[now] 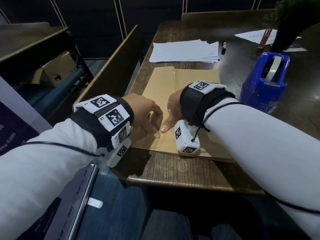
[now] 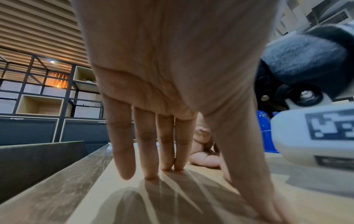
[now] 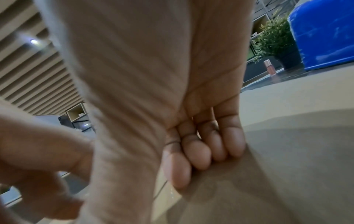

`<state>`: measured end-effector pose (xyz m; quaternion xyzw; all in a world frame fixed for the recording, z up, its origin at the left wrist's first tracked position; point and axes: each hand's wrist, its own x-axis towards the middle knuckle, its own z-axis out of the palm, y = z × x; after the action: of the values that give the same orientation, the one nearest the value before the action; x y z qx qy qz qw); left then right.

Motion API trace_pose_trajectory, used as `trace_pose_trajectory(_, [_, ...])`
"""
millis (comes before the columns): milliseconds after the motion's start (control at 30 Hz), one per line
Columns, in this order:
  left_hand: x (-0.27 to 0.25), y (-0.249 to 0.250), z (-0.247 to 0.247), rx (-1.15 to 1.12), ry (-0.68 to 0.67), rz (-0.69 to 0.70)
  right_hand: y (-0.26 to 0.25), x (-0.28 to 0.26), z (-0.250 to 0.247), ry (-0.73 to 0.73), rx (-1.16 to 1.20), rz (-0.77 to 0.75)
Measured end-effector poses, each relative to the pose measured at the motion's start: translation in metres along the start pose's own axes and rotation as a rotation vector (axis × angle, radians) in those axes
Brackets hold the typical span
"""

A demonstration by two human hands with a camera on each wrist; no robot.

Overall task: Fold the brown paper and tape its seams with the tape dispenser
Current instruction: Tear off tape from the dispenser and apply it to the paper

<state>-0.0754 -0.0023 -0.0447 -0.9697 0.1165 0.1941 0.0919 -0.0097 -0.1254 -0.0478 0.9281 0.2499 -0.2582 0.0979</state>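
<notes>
The folded brown paper [image 1: 195, 87] lies flat on the wooden desk [image 1: 181, 172], with a shiny clear tape strip [image 1: 174, 75] running down its middle seam. My left hand [image 1: 155, 123] rests on the near end of the seam, its straight fingers [image 2: 164, 144] and thumb pressing the paper [image 2: 191, 189]. Close beside it, my right hand [image 1: 168, 118] presses the seam with its thumb while its other fingers [image 3: 199, 151] are curled under on the paper [image 3: 296, 151]; it holds nothing. The blue tape dispenser [image 1: 265, 82] stands to the right of the paper, untouched.
A stack of white sheets [image 1: 183, 51] lies beyond the brown paper, with a pen [image 1: 224, 46] beside it. More paper and a dark plant pot [image 1: 287, 32] sit at the far right. A wooden partition [image 1: 110, 66] borders the desk's left edge.
</notes>
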Motion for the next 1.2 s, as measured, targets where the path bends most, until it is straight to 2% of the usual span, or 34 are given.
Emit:
trace_pose_trajectory(267, [-0.002, 0.001, -0.002, 0.013, -0.015, 0.013, 0.012, -0.001, -0.001, -0.011, 0.132, -0.048])
trace_pose_trajectory(367, [-0.002, 0.001, -0.002, 0.022, -0.029, 0.010, 0.014, -0.003, 0.002, 0.028, 0.204, -0.077])
trace_pose_trajectory(500, [-0.004, -0.001, -0.002, 0.001, -0.035, 0.012, 0.012, -0.011, 0.003, -0.033, 0.220, -0.072])
trace_pose_trajectory(600, [-0.004, -0.003, -0.002, -0.005, -0.031, 0.014, 0.003, -0.007, 0.002, -0.057, 0.116, -0.032])
trace_pose_trajectory(833, [-0.003, -0.001, -0.001, -0.011, -0.028, -0.002, -0.004, 0.004, 0.004, 0.018, -0.059, 0.027])
trace_pose_trajectory(1000, [-0.004, 0.000, -0.001, -0.014, -0.034, -0.015, 0.004, -0.010, 0.002, 0.009, 0.082, -0.008])
trace_pose_trajectory(1133, [-0.006, 0.001, -0.002, -0.034, -0.052, -0.032, 0.012, -0.011, 0.009, 0.083, 0.292, -0.018])
trace_pose_trajectory(1200, [-0.007, 0.002, -0.003, -0.039, -0.053, -0.038, 0.013, -0.012, 0.008, 0.064, 0.342, -0.027])
